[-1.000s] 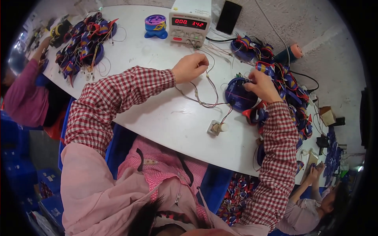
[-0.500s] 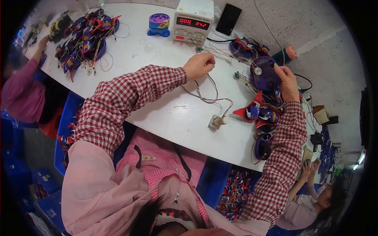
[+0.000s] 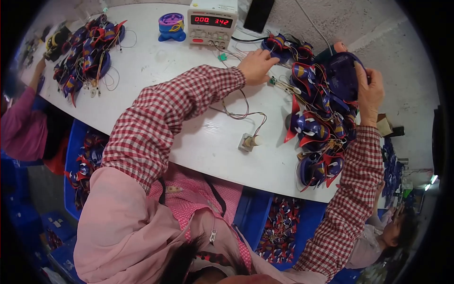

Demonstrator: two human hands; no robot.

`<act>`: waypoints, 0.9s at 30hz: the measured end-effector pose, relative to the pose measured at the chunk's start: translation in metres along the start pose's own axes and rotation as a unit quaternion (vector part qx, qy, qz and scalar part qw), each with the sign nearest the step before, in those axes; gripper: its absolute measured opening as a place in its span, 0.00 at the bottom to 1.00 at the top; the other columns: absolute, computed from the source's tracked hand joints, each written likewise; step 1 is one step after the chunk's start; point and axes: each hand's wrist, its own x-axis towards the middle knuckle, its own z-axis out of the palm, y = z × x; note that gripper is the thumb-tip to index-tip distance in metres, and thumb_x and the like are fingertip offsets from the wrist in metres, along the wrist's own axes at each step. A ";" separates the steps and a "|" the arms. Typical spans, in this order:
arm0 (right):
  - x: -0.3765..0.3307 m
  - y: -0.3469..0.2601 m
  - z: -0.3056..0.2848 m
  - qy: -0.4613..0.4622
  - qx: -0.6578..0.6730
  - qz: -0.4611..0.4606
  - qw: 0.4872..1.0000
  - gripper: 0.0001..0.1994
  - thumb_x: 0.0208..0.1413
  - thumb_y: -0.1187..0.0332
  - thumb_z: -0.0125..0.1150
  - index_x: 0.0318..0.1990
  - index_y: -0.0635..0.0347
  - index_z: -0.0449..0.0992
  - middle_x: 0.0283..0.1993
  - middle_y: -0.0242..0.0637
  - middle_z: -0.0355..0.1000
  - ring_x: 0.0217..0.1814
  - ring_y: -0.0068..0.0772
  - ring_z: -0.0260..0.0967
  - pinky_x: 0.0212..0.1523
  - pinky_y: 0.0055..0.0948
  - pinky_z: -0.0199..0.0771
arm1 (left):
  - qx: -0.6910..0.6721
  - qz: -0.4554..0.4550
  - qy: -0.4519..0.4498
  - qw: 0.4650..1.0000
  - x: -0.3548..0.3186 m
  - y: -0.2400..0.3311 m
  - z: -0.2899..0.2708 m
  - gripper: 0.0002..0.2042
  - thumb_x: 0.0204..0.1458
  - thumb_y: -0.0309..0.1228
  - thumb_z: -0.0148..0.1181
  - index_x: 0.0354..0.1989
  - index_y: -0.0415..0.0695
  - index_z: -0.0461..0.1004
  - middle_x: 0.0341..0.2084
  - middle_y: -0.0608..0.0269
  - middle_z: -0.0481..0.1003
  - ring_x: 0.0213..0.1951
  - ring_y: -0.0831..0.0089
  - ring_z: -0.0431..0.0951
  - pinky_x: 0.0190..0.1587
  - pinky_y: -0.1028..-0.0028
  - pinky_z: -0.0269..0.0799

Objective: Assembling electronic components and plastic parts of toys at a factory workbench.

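Since the earlier frame, right hand (image 3: 371, 90) has carried the dark purple toy shell (image 3: 344, 71) farther right, above the pile of purple-and-red toy parts (image 3: 319, 128); fingers are clamped on its edge. Left hand (image 3: 257, 66) rests on the white table (image 3: 142, 61), closed over thin wires (image 3: 246, 111) near the power supply (image 3: 212, 22).

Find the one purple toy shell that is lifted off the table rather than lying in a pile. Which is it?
The dark purple toy shell gripped in the right hand, held above the right-side pile; all others lie heaped on the white table.
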 end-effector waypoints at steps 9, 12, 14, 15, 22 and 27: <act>-0.001 0.013 -0.055 -0.088 0.323 0.241 0.911 0.11 0.58 0.63 0.58 0.37 0.64 0.76 0.31 0.28 0.73 0.29 0.14 0.68 0.29 0.12 0.69 | -0.272 -0.166 -0.097 0.943 0.004 0.032 0.012 0.22 0.49 0.39 0.59 0.51 0.43 0.69 0.35 0.53 0.69 0.38 0.62 0.72 0.41 0.67 0.69; 0.001 -0.006 -0.061 -0.064 0.403 0.255 0.877 0.11 0.59 0.65 0.56 0.38 0.64 0.76 0.32 0.29 0.73 0.29 0.13 0.70 0.27 0.11 0.72 | -0.474 -0.241 -0.209 0.821 0.017 0.048 -0.003 0.24 0.48 0.45 0.59 0.48 0.40 0.71 0.34 0.50 0.71 0.37 0.58 0.74 0.44 0.68 0.69; 0.005 -0.013 -0.061 -0.054 0.436 0.240 0.866 0.10 0.57 0.64 0.59 0.37 0.63 0.77 0.32 0.27 0.74 0.30 0.12 0.69 0.30 0.10 0.69 | -0.486 -0.208 -0.225 0.818 0.021 0.060 -0.006 0.27 0.46 0.48 0.60 0.49 0.40 0.70 0.36 0.50 0.70 0.39 0.57 0.73 0.45 0.68 0.69; 0.005 -0.015 -0.064 -0.048 0.450 0.233 0.861 0.10 0.56 0.64 0.60 0.36 0.63 0.78 0.32 0.27 0.74 0.31 0.12 0.68 0.31 0.10 0.68 | -0.498 -0.175 -0.240 0.815 0.024 0.067 -0.007 0.30 0.44 0.51 0.61 0.49 0.39 0.69 0.37 0.49 0.70 0.42 0.57 0.73 0.46 0.68 0.69; 0.007 -0.026 -0.082 -0.030 0.472 0.252 0.845 0.10 0.55 0.64 0.62 0.35 0.63 0.78 0.32 0.29 0.75 0.29 0.13 0.69 0.29 0.10 0.70 | -0.290 -0.086 -0.306 0.903 0.023 0.103 -0.010 0.42 0.36 0.58 0.65 0.55 0.38 0.64 0.45 0.47 0.64 0.49 0.55 0.67 0.48 0.66 0.68; 0.003 -0.026 -0.079 -0.025 0.482 0.270 0.833 0.10 0.55 0.64 0.62 0.32 0.64 0.77 0.30 0.29 0.74 0.28 0.13 0.69 0.29 0.11 0.70 | -0.205 -0.112 -0.314 0.920 0.021 0.128 -0.002 0.43 0.31 0.57 0.68 0.53 0.39 0.64 0.47 0.46 0.63 0.50 0.51 0.66 0.50 0.62 0.67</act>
